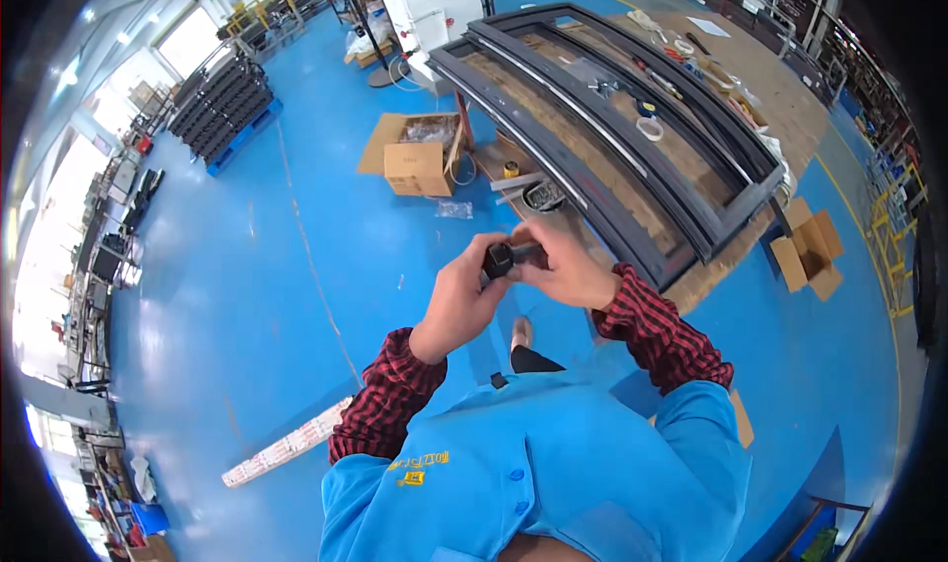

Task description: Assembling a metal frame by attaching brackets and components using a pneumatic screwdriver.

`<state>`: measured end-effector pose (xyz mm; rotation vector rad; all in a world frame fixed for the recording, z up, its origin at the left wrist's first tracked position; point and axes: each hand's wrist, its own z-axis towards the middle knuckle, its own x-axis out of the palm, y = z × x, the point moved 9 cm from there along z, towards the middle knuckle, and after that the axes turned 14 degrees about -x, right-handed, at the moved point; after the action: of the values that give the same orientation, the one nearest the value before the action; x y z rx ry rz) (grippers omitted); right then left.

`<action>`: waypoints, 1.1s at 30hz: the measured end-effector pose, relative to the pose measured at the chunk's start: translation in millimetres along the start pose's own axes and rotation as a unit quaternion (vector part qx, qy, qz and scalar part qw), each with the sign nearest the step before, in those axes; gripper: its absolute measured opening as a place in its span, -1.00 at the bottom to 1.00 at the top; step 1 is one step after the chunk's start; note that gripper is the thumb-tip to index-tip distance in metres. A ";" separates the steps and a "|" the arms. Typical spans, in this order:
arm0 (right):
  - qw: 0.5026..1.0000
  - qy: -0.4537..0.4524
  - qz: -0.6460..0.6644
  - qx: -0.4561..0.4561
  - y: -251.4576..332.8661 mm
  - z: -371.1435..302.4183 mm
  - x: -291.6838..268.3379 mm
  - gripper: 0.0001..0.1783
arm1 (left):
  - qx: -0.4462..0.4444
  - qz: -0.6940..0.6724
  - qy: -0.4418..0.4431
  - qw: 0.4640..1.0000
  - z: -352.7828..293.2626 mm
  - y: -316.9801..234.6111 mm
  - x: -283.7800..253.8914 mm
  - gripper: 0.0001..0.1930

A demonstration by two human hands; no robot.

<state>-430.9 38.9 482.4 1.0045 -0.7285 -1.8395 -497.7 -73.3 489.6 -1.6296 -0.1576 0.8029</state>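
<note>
In front of my chest, my left hand (457,293) and my right hand (571,266) meet around a small black object (499,260). Its blunt, squarish end points up between my fingers, and a darker bar-like part runs toward my right palm. Its exact kind cannot be made out, since my fingers cover much of it. Both hands are closed on it. Beyond them, to the right, large dark grey metal frames (637,246) lie on a work table, apart from my hands.
A cardboard box (415,170) stands on the blue floor ahead, near a plastic bag (454,209). Another open box (810,251) is at right. A roll of tape (649,128) lies among the frames. A long wrapped bundle (286,448) lies at left; stacked black parts (222,108) stand farther off.
</note>
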 end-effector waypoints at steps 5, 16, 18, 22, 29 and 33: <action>0.997 -0.068 0.026 -0.030 -68.3 84.4 -52.7 -0.67 | 0.045 0.141 -0.094 0.985 114.4 -14.5 -29.0 -0.49; 0.969 -0.242 -0.026 -0.033 -176.1 144.9 -151.2 -0.67 | 0.114 0.193 0.052 0.973 312.7 -22.9 -11.2 -0.46; 0.958 -0.286 -0.032 0.000 -195.9 141.8 -169.4 -0.69 | 0.129 0.195 0.097 0.967 342.5 -16.4 5.7 -0.47; 0.940 -0.318 -0.112 0.063 -217.9 152.7 -198.8 -0.75 | 0.076 0.008 0.183 0.980 403.2 28.3 24.1 -0.54; 0.950 -0.276 -0.011 0.146 -269.0 207.4 -236.4 -0.88 | -0.140 -0.312 0.467 0.816 500.2 61.3 27.9 -0.55; 0.913 -0.357 0.001 0.195 -295.0 252.3 -247.9 -0.91 | -0.190 -0.347 0.478 0.784 551.2 58.0 7.5 -0.52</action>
<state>-705.3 407.9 457.2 0.5292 -1.5809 -2.1129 -828.4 367.4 429.4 -1.9668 -0.1750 -0.7016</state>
